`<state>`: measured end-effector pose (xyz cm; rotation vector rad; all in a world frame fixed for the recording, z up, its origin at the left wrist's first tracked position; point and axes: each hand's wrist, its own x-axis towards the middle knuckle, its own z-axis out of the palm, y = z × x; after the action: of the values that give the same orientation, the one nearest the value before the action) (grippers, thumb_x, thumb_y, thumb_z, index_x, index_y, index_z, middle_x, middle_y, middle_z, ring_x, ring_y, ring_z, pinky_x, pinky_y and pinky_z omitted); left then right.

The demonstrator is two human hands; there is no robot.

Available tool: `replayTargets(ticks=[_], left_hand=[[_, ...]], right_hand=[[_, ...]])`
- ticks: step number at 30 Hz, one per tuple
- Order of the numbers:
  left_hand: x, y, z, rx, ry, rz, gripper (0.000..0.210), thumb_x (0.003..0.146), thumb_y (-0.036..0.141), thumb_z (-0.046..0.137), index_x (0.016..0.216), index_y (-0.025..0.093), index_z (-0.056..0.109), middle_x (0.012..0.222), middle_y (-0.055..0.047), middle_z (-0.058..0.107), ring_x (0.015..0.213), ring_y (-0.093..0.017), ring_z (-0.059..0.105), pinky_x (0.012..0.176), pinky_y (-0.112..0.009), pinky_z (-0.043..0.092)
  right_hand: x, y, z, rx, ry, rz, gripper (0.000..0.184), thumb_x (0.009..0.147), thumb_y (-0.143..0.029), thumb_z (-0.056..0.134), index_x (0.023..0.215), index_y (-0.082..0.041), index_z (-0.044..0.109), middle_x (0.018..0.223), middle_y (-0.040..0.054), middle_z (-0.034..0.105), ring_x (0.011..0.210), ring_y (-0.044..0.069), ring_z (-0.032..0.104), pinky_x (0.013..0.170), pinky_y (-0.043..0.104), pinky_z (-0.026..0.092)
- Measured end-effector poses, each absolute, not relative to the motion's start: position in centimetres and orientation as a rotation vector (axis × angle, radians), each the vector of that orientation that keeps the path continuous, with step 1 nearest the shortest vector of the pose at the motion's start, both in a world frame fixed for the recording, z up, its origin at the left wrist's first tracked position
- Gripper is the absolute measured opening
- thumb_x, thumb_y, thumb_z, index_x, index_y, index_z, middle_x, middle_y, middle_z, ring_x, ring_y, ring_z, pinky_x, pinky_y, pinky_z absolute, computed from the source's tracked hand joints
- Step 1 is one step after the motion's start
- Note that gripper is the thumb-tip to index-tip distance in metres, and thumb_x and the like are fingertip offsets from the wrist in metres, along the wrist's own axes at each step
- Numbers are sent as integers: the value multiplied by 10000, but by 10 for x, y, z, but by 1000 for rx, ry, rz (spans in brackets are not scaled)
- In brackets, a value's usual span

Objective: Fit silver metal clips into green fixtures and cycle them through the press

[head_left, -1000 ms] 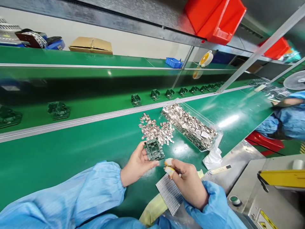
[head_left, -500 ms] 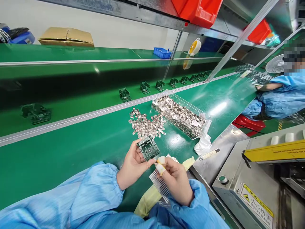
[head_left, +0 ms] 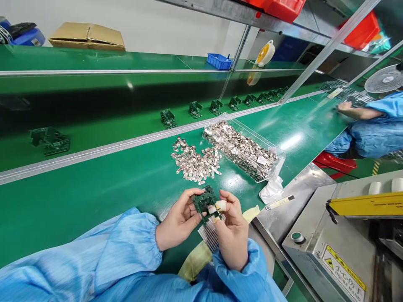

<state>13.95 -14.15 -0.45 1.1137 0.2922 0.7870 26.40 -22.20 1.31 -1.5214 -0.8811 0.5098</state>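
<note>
My left hand (head_left: 180, 221) grips a dark green frame-shaped part (head_left: 201, 199) by its left side, fingers behind and thumb at the lower edge. The part is tilted and has an open middle. My right hand (head_left: 232, 230) is closed at the part's right side, thumb and index finger wearing white-and-yellow finger covers. The index fingertip reaches into the opening, and the thumb lies by the lower right edge. Whether a small piece is pinched there is hidden. Under the right hand lies a ridged silvery sheet (head_left: 208, 235). Beyond the hands spreads a pile of small metal pieces (head_left: 197, 162).
A clear tray (head_left: 244, 147) full of metal pieces lies beyond the pile. Several similar green parts (head_left: 195, 109) stand along the channel behind the rail. A crumpled white cloth (head_left: 271, 191) and a grey machine (head_left: 310, 247) are to the right. A co-worker's arm (head_left: 362, 111) reaches over the far bench.
The green part has turned in my left hand. My right hand has moved up against it, its index finger now in the opening. The view has shifted slightly.
</note>
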Motion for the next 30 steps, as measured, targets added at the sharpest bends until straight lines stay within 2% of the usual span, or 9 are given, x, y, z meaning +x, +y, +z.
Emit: replayTargets(ticks=[4, 11, 16, 19, 22, 26, 30], left_hand=[[139, -141, -4, 1130, 275, 777, 417, 905, 161, 626, 1250, 368, 516, 1134, 16, 621, 1005, -71, 627, 878, -145, 494], [135, -144, -8, 1194, 305, 753, 387, 924, 163, 592, 1253, 348, 506, 1179, -3, 612, 1007, -83, 626, 865, -155, 497], [136, -144, -11, 1273, 442, 820, 281, 925, 210, 586, 1190, 282, 528, 1006, -9, 618, 870, -92, 610, 796, -177, 512], [137, -144, -8, 1327, 512, 827, 252, 923, 251, 583, 1168, 247, 528, 923, -10, 610, 772, -95, 579, 708, -178, 501], [136, -144, -4, 1364, 553, 815, 233, 917, 283, 584, 1138, 224, 538, 879, -13, 603, 736, -109, 560, 674, -194, 489], [135, -144, 0, 1377, 594, 809, 240, 901, 320, 600, 1111, 213, 555, 859, -19, 605, 715, -125, 557, 652, -212, 477], [133, -148, 4, 1412, 624, 795, 238, 891, 319, 602, 1099, 208, 572, 802, -14, 606, 655, -126, 541, 595, -212, 452]], right_hand=[[260, -221, 9, -1574, -971, 435, 132, 729, -148, 622, 798, -233, 698, 1217, 81, 565, 1184, 265, 509, 978, 415, 382], [258, -219, 13, -1617, -1018, 355, 82, 754, -162, 630, 795, -222, 668, 1138, 78, 584, 1085, 244, 560, 917, 383, 437], [251, -218, 12, -1586, -982, 415, 70, 771, -172, 640, 828, -214, 639, 1069, 67, 601, 1006, 220, 581, 827, 328, 481], [249, -218, 11, -1508, -882, 570, 90, 802, -181, 625, 883, -218, 610, 903, 28, 629, 835, 182, 606, 723, 288, 500], [247, -217, 12, -1434, -773, 674, 74, 785, -192, 646, 837, -211, 597, 777, -2, 626, 717, 154, 603, 658, 255, 508], [245, -214, 18, -1366, -680, 698, 108, 726, -189, 684, 779, -207, 592, 730, -9, 629, 674, 143, 597, 624, 236, 511], [242, -219, 21, -1312, -639, 761, 113, 732, -224, 697, 788, -204, 601, 736, -1, 639, 662, 141, 589, 637, 247, 516]])
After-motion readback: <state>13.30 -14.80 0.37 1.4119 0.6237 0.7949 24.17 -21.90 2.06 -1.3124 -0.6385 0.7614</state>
